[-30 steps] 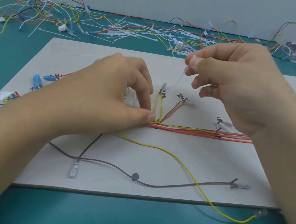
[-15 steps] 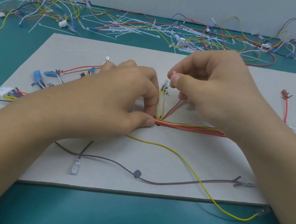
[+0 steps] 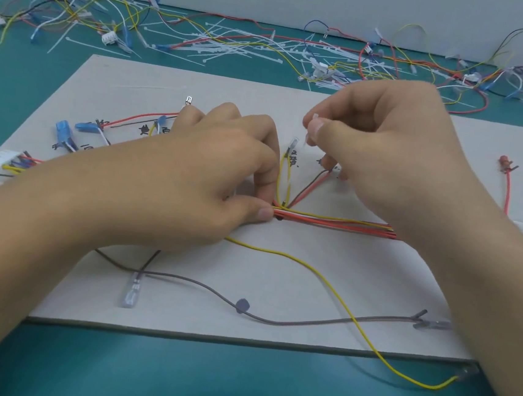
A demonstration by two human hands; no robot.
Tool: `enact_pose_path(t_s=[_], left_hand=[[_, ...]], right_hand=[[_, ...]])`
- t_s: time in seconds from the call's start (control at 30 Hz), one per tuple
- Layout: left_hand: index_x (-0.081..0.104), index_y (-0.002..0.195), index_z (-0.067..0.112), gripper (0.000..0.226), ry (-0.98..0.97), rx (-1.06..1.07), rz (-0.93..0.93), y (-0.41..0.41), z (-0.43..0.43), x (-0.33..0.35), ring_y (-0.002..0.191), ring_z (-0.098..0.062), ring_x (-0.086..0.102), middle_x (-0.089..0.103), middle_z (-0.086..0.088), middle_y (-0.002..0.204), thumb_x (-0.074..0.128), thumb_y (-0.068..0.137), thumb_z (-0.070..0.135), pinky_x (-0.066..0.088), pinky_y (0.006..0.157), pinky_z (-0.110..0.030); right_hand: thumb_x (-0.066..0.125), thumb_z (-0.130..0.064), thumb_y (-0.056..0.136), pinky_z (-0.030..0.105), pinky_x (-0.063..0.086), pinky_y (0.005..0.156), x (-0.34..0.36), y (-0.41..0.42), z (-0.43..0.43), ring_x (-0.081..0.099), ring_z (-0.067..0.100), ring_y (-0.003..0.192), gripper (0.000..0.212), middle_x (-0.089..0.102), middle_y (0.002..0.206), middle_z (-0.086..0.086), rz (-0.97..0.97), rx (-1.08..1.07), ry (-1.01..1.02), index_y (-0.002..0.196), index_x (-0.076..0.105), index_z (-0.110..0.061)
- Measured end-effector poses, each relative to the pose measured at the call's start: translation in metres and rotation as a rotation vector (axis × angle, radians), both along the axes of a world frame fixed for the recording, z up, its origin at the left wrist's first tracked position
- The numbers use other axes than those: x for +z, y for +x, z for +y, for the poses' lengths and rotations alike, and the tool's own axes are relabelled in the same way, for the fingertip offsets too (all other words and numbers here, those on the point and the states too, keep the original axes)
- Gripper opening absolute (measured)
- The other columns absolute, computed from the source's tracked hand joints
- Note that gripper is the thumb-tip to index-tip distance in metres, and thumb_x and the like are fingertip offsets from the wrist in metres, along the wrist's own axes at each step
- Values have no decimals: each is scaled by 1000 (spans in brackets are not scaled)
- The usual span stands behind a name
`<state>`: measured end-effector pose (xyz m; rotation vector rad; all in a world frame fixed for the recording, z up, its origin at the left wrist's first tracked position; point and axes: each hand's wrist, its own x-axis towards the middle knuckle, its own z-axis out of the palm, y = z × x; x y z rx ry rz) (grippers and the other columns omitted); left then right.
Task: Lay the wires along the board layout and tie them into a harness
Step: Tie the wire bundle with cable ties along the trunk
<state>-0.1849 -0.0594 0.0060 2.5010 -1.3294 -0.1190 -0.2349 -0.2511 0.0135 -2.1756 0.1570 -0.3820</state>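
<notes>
Pinches red/yellow wire bundle (image 3: 331,221) onto grey board (image 3: 279,263) w/ thumb + index of L hand (image 3: 191,184), mid-board. Nips clear cable tie (image 3: 305,142) betw. thumb + index of R hand (image 3: 386,152), other fingers curled, just above bundle's branch pt. Leaves loose yellow wire (image 3: 326,277) trailing off front edge.

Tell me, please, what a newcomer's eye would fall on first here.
Two hands dominate the centre: the left hand pinches the red and yellow wire bundle where it branches, while the right hand pinches a white cable tie just above. Behind the board, a tangle of loose wires and ties litters the teal table.
</notes>
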Motion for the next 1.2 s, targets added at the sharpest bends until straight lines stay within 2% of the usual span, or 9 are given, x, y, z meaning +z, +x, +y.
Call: enact_pose_path(t_s=[0.17,0.23,0.33,0.43,0.6,0.73,0.87,1.03,1.2], left_hand=[[64,77,35,24,-34,20,-1,0,-1,1,102,-10,39,52,20,110,56,76,58,27,88,-35],[66,75,37,21,-91,32,-5,-1,-1,4,101,-10,40,53,20,108,64,74,58,28,86,-36],[68,72,38,24,-155,34,-12,-3,1,10,97,-11,41,55,18,105,76,70,60,32,85,-38],[70,67,41,21,-151,29,-6,-9,3,15,93,-6,42,52,16,97,72,61,61,32,83,-38],[74,64,41,31,-70,51,17,-16,0,15,92,2,43,50,18,90,67,58,70,31,85,-38],[74,65,41,38,-29,94,38,-17,0,16,91,1,45,48,23,95,63,54,76,30,86,-37],[74,64,40,40,-18,115,36,-21,-2,18,88,3,45,48,25,93,62,52,76,25,83,-35],[74,62,36,38,-43,140,21,-24,-3,18,83,-2,47,52,17,78,72,70,73,31,89,-41],[73,63,35,33,-10,192,13,-28,-6,20,87,-8,53,53,15,80,61,61,66,33,92,-42]], right_hand=[[70,-16,87,32,52,54,-4,0,4,67,19,58,13,73,66,3,65,71,-93,76,75,-21],[70,-16,86,31,52,55,-4,-1,4,69,14,59,13,73,66,1,87,97,-112,75,75,-22],[70,-16,86,34,56,59,-3,-2,4,70,16,62,14,73,65,-1,108,114,-127,76,76,-23],[70,-17,85,33,55,59,-3,-2,4,70,15,64,12,73,67,-2,112,116,-122,77,76,-24],[70,-18,85,36,59,63,-4,-2,4,71,13,63,12,74,68,-2,117,120,-124,76,76,-23],[70,-18,86,41,61,67,-5,-2,4,71,13,63,12,74,68,-1,123,125,-121,76,75,-22],[70,-17,86,38,61,65,-6,-2,4,71,10,61,13,73,66,-3,123,131,-127,75,75,-22],[70,-17,86,35,60,63,-6,-3,5,70,9,61,12,72,65,-6,128,142,-140,76,75,-23],[70,-18,86,32,58,63,-7,-3,6,68,8,60,12,71,64,-6,130,149,-151,76,75,-23]])
